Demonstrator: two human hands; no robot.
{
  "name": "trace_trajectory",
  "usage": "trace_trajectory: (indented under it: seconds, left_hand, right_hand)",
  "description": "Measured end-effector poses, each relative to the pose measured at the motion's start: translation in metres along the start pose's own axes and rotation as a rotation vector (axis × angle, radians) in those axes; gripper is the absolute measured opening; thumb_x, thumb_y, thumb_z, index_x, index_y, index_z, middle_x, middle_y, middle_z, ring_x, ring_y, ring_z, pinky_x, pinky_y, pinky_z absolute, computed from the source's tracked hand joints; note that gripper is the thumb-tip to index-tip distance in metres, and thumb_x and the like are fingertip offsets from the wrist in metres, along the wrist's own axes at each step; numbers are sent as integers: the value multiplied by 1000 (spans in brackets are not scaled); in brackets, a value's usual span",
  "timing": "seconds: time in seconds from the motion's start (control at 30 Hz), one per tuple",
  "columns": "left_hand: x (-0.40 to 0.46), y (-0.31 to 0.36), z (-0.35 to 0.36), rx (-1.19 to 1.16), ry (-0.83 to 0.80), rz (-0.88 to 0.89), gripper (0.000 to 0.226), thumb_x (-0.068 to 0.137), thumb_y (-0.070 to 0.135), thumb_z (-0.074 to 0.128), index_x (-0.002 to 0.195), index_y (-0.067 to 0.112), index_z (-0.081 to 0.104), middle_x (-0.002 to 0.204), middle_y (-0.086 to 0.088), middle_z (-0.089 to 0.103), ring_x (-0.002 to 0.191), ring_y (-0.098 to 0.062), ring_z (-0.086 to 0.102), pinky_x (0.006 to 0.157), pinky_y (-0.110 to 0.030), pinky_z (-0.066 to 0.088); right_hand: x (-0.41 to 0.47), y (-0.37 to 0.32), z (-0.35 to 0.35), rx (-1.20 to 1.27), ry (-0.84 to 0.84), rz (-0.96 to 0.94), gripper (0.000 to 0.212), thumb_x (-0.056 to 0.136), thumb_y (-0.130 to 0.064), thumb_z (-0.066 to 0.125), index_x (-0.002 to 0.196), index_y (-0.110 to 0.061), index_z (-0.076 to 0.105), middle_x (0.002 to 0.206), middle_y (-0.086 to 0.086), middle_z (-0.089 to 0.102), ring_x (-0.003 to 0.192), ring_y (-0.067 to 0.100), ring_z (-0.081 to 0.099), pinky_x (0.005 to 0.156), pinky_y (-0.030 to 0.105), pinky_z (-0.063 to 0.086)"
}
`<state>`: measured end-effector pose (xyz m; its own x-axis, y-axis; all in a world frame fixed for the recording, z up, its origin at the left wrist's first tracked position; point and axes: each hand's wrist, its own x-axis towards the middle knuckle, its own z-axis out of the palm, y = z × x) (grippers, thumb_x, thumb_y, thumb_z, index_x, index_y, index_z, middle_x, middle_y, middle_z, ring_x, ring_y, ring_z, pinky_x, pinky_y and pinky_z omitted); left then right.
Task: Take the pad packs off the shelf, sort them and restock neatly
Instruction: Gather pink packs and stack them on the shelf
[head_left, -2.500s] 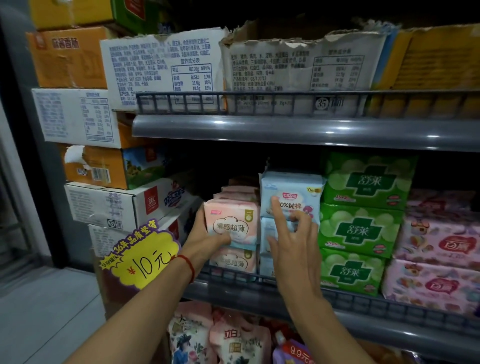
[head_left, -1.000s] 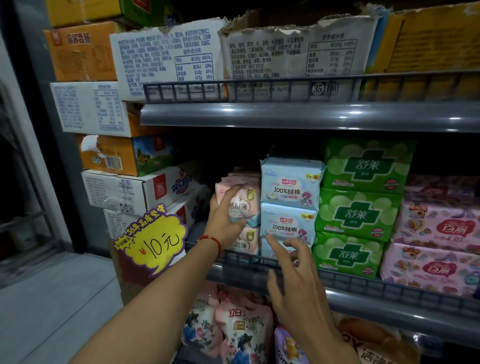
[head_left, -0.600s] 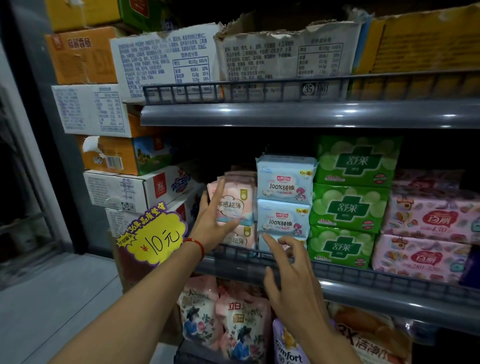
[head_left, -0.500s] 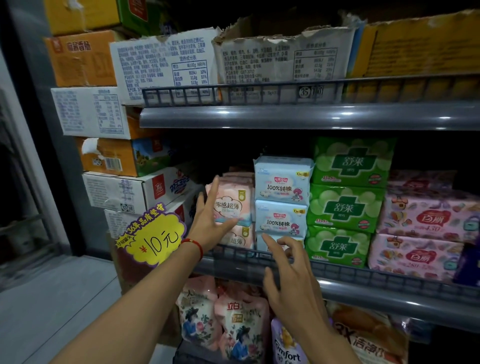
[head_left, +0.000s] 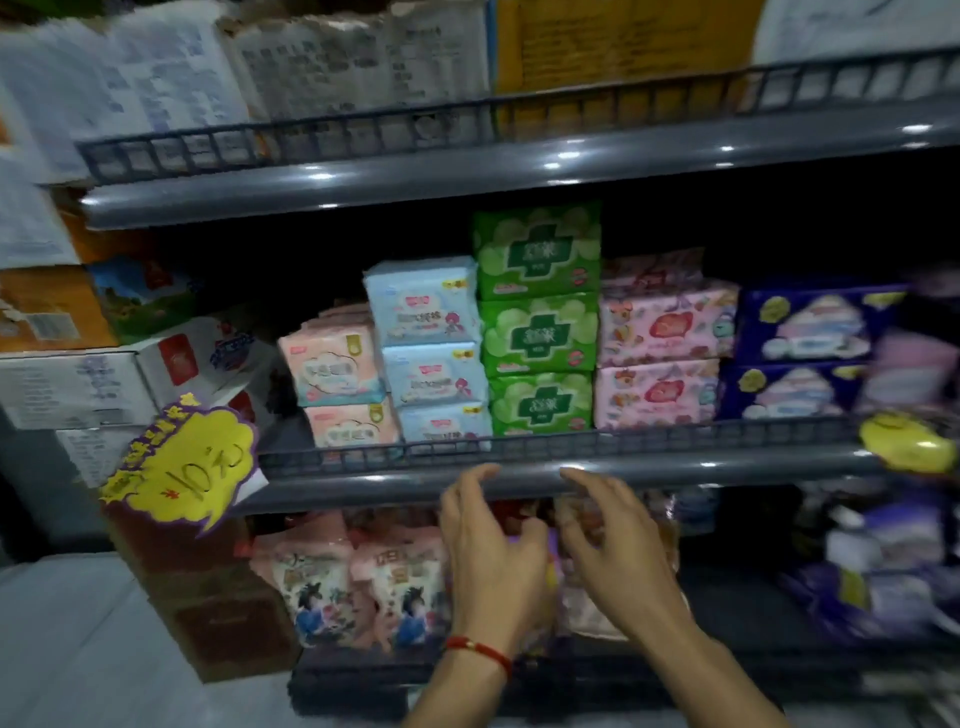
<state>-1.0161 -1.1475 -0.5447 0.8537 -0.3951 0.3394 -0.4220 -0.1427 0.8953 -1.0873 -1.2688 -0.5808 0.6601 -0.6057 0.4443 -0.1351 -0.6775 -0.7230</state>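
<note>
Middle shelf (head_left: 519, 470), left to right: two pink pad packs (head_left: 332, 371), three light-blue packs (head_left: 428, 348), three green packs (head_left: 537, 325), two pink patterned packs (head_left: 657, 358), two dark-blue packs (head_left: 805, 356). Below the shelf edge, left hand (head_left: 493, 561) and right hand (head_left: 613, 545) hover with fingers loosely curled, grasping nothing, clear of every pack.

1. Pale pink pad packs (head_left: 332, 371) on the shelf – two showing, one atop the other.
2. Light blue packs (head_left: 423, 301) – three, stacked.
3. Green packs (head_left: 537, 249) – three again.
4. Patterned pink packs (head_left: 667, 325) – two in front.
5. Dark blue packs (head_left: 810, 325) – two.
6. Yellow price tags (head_left: 182, 467) – two.
7. Hands – two: left hand (head_left: 493, 556), right hand (head_left: 613, 545).
</note>
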Motion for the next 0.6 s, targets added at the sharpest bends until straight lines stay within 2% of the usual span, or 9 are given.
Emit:
trace_trajectory:
  seconds: [0.03, 0.1, 0.17, 0.23, 0.33, 0.37, 0.43, 0.53, 0.6]
  left_hand:
    - [-9, 3, 22, -26, -62, -2, 51, 73, 14, 67, 113, 41, 49, 124, 7, 47, 115, -12, 50, 100, -22, 39]
    - [-27, 13, 68, -62, -209, -23, 43, 63, 25, 61, 100, 43, 50, 114, 4, 55, 105, -16, 59, 96, -29, 48]
    - [-41, 16, 113, -108, -367, -61, 39, 60, 28, 62, 97, 36, 54, 103, -4, 63, 97, -22, 64, 89, -36, 53]
    - [-63, 18, 157, -139, -551, -109, 36, 63, 25, 66, 97, 30, 56, 102, -7, 66, 96, -24, 64, 85, -31, 52]
    - [-105, 15, 214, -97, -775, -141, 22, 83, 18, 75, 91, 30, 59, 94, 0, 67, 88, -15, 63, 79, -22, 49]
    - [-119, 14, 230, -76, -849, -148, 18, 87, 16, 74, 90, 28, 60, 91, 3, 67, 83, -11, 62, 74, -17, 47]
    - [-147, 11, 258, -37, -987, -132, 10, 90, 16, 72, 92, 21, 64, 87, 3, 67, 76, -6, 59, 67, -11, 44]
    - [-183, 8, 292, 31, -1143, -132, 11, 90, 18, 70, 98, 12, 68, 81, 2, 64, 74, -14, 57, 65, -25, 45]
    - [-205, 4, 311, 80, -1227, -182, 15, 90, 24, 69, 100, 12, 68, 85, 2, 63, 78, -16, 57, 70, -30, 49]
  right_hand:
    - [-8, 13, -16, 11, 24, 52, 43, 88, -11, 67, 128, -26, 66, 123, -6, 63, 110, 12, 63, 97, 31, 52]
    - [-25, 43, -52, 45, 52, 213, 31, 84, -10, 69, 106, -32, 71, 109, -3, 73, 97, 11, 70, 91, 34, 57]
    - [-39, 71, -90, 104, 54, 384, 23, 83, -16, 70, 90, -38, 71, 91, -6, 76, 85, 8, 71, 85, 33, 59]
    - [-65, 104, -132, 125, 119, 542, 19, 86, -17, 68, 92, -34, 72, 87, -3, 76, 82, 15, 70, 79, 33, 56]
    - [-125, 153, -180, 281, 289, 782, 18, 94, -5, 62, 103, -17, 71, 86, 6, 69, 72, 16, 60, 63, 25, 48]
    - [-148, 167, -190, 331, 321, 877, 15, 96, -6, 60, 102, -15, 70, 85, 6, 67, 68, 14, 58, 59, 23, 46]
    - [-192, 191, -206, 375, 344, 1067, 10, 99, -15, 57, 102, -16, 67, 87, 5, 69, 69, 15, 60, 60, 24, 48]
    - [-246, 221, -217, 380, 374, 1259, 5, 96, -19, 60, 96, -18, 64, 87, 5, 68, 71, 17, 59, 61, 26, 46]
    - [-276, 240, -217, 371, 384, 1337, 3, 92, -20, 60, 90, -18, 62, 82, 5, 64, 68, 18, 55, 58, 28, 44]
